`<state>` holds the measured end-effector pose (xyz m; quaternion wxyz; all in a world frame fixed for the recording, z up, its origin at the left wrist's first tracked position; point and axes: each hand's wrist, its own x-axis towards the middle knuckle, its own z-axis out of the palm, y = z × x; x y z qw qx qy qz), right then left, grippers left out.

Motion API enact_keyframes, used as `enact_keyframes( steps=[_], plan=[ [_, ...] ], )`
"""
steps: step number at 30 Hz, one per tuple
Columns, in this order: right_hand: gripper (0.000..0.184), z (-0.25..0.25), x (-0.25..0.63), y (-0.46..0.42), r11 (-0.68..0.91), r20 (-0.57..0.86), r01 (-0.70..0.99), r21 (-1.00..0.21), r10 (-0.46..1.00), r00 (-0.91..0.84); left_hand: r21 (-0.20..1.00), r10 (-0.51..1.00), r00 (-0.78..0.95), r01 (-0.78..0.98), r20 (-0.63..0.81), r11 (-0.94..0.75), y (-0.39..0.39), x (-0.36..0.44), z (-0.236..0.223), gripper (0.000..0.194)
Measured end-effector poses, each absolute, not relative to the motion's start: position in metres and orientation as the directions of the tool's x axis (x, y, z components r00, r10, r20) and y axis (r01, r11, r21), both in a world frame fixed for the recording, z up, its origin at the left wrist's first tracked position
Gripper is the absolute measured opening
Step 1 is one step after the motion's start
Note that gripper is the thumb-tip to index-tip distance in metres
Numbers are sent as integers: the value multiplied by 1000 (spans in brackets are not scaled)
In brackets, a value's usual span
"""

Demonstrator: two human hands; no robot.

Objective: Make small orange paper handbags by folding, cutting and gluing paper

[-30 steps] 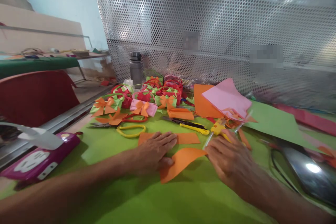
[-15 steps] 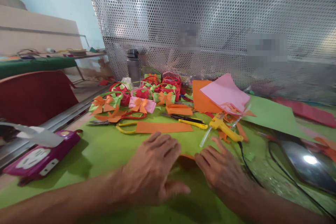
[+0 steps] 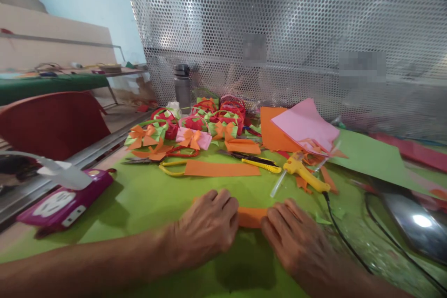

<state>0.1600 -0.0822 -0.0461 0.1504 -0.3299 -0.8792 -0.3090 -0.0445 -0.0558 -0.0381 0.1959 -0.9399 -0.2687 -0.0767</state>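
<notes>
Head view: two bare hands work at the near side of a green-covered counter (image 3: 146,205). The left hand (image 3: 209,223), its fingers curled closed, grips the left part of an orange piece (image 3: 252,218); the right hand (image 3: 293,233) grasps its right end, fingers bent over it. The middle of the orange piece shows between the hands, in front of the wearer.

Just beyond, an orange strip (image 3: 223,169) lies flat, its left end meeting a yellow loop (image 3: 169,167). To its right is a yellow glue gun (image 3: 305,172) – a clear stick (image 3: 278,182) points from it toward the wearer, and a black cord (image 3: 344,237) runs from its handle. A yellow and black cutter (image 3: 261,165) lies behind the strip, and red-handled scissors (image 3: 181,151) lie to the left.

Farther back, small paper bags (image 3: 193,138) in red, green and pink stand grouped, several with orange bows, near a grey bottle (image 3: 182,91). At the right, a pink sheet (image 3: 307,123) overlaps an orange sheet (image 3: 270,125), with a green sheet (image 3: 370,158) beside them and a dark glossy device (image 3: 415,223) nearer. At the left sits a purple socket block (image 3: 70,205) with a white plug (image 3: 64,174) – beyond it, a red chair (image 3: 52,125). A perforated metal panel (image 3: 223,18) rises behind the counter.
</notes>
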Motion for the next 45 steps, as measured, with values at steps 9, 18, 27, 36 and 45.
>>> enact_keyframes(
  steps=[9, 18, 27, 36, 45],
  plan=[
    [29, -48, 168, -83, 626, 475, 734, 263, 578, -663, -241, 568, 822, 559, 37, -794, -65, -43, -34, 7],
    [32, -56, 177, -75, 657, 465, 749, 84, 639, -613, -337, 706, 705, 652, -60, -679, -59, -46, -23, 9],
    [23, -63, 179, -71, 691, 419, 722, -30, 665, -619, -164, 639, 769, 634, 23, -756, -66, -43, -25, 3],
    [13, -53, 176, -69, 586, 194, 782, -212, 809, -554, -36, 661, 749, 663, 45, -748, -55, -44, -34, 11],
    [15, -59, 171, -62, 581, 229, 729, -362, 813, -535, 62, 575, 769, 583, 280, -810, -53, -41, -47, 19]
  ],
)
